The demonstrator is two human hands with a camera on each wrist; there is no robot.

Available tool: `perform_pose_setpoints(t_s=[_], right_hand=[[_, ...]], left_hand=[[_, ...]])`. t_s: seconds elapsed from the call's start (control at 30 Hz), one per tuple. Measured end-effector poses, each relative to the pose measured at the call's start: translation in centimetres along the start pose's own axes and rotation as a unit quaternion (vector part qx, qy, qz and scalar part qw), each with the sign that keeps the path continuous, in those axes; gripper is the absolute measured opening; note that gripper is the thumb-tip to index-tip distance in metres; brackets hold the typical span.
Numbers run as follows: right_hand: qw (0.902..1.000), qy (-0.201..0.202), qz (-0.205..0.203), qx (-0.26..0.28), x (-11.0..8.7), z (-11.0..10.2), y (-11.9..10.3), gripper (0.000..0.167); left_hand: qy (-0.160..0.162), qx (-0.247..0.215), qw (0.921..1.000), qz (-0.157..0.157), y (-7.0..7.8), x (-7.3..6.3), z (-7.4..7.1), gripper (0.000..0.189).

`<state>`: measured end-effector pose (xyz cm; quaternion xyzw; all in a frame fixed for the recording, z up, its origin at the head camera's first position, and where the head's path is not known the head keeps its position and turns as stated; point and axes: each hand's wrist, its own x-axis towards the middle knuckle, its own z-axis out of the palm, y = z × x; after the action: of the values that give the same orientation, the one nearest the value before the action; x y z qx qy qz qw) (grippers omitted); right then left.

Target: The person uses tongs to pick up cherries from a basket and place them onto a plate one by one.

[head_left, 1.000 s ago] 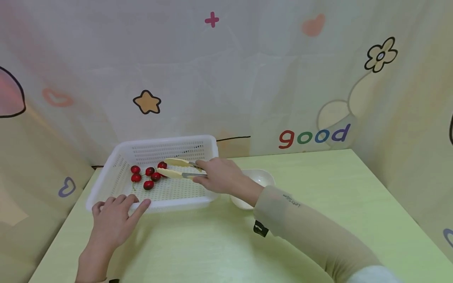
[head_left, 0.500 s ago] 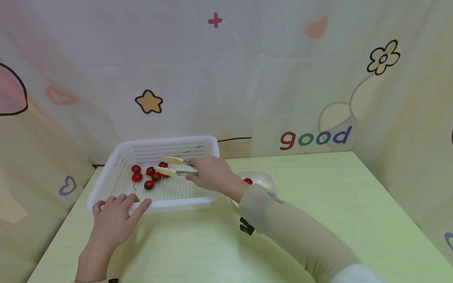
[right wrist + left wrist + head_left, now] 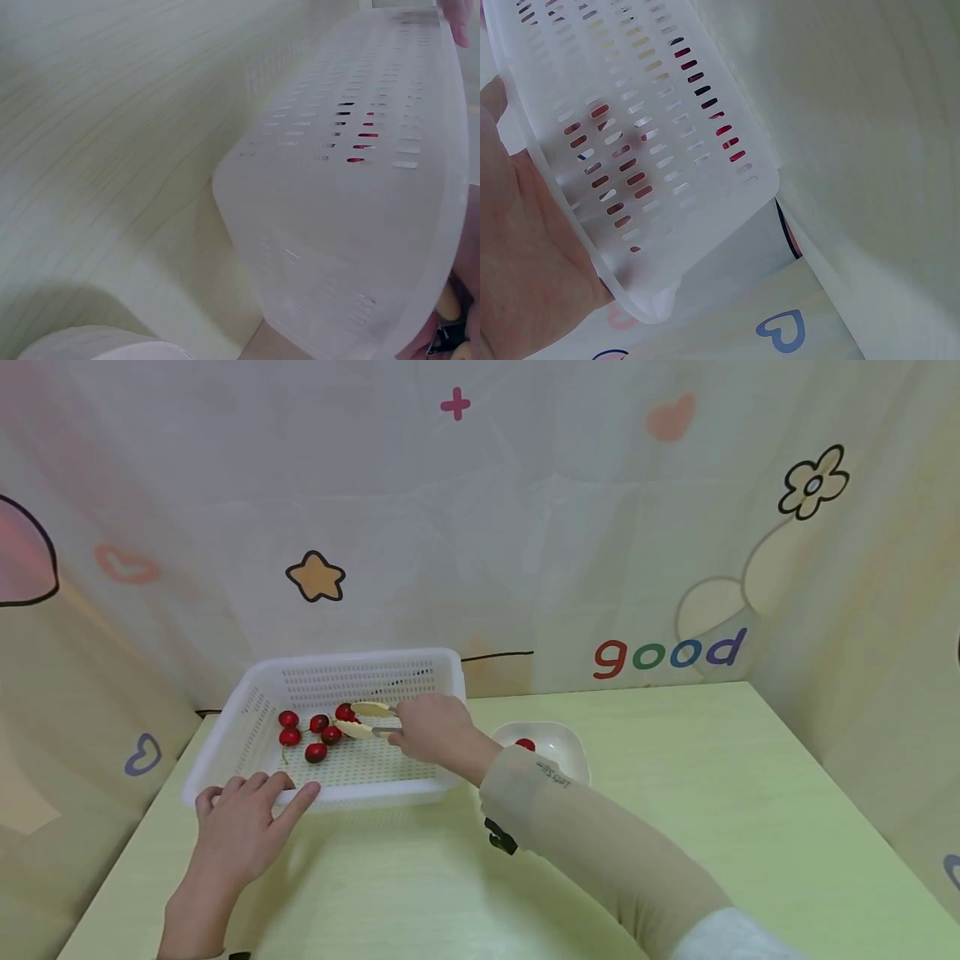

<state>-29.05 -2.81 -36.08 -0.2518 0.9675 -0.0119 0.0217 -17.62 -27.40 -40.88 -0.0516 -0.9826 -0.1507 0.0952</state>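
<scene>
In the head view, my right hand [image 3: 435, 727] holds a pair of tongs [image 3: 358, 730] with pale yellow tips over the white plastic basket [image 3: 408, 789]. The tongs' tips are spread apart, right beside dark red cherries [image 3: 344, 712] at the right of the group. Whether a cherry lies between the tips is hard to tell. Several more cherries [image 3: 316, 752] lie on the basket floor, one with a green stem. My left hand [image 3: 240, 827] grips the basket's near rim at the left, fingers bent over it. The left wrist view shows that hand [image 3: 532, 262] against the basket wall [image 3: 705, 210].
A small white bowl [image 3: 558, 745] stands right of the basket, partly behind my right sleeve [image 3: 592, 835], with a red cherry [image 3: 525, 744] in it. The light green table [image 3: 712, 777] ends at a printed curtain [image 3: 487, 527] behind and at the sides.
My right hand has moved left and slightly down. The tongs' tips went left, then back right and lower near the cherries. The bowl's cherry has come into sight. My left hand has stayed put.
</scene>
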Motion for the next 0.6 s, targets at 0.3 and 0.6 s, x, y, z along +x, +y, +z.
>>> perform_pose_setpoints(t_s=[0.3, 0.6], right_hand=[[0.9992, -0.027, 0.001, -0.028, 0.5, 0.4, -0.7, 0.042], [0.9992, -0.035, 0.011, -0.018, 0.8, 1.4, -0.8, 0.038]], left_hand=[[0.002, -0.001, 1.0, 0.001, -0.2, 0.0, -0.1, 0.061], [-0.002, -0.006, 1.0, -0.001, 0.1, 0.1, -0.2, 0.061]])
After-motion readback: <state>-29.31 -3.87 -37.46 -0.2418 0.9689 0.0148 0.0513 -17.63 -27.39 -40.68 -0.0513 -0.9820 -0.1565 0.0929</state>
